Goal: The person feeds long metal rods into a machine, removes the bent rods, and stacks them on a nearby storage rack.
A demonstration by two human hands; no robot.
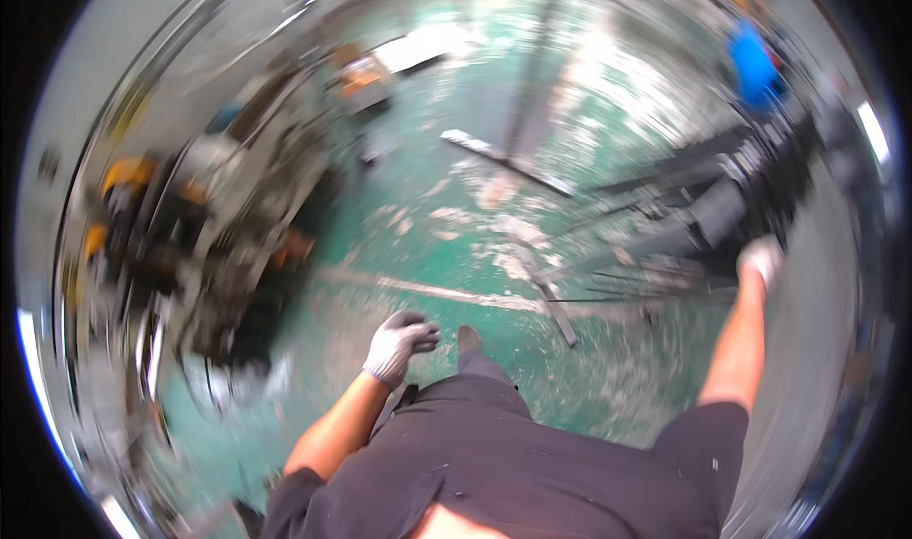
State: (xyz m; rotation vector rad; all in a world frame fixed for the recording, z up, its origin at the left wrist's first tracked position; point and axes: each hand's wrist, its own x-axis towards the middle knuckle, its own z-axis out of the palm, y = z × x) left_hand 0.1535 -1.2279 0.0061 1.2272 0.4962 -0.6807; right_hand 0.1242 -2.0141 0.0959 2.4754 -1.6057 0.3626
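Note:
My left hand (402,343), in a pale knit glove, hangs in front of my body with its fingers partly curled and nothing visible in it. My right arm reaches out to the far right. The gloved right hand (762,260) is at the near edge of a dark stack of long metal pieces (719,211). Blur hides its fingers, so whether it grips or only touches something there cannot be told. Thin dark rods (641,298) extend leftward from near that hand.
Metal bars lie on the green floor, one ahead (507,163) and one nearer (559,314). Machinery (242,218) stands at left, with a cardboard box (362,79) beyond it. A blue object (754,65) is at the upper right. A blurred figure, possibly a person (841,126), is at far right.

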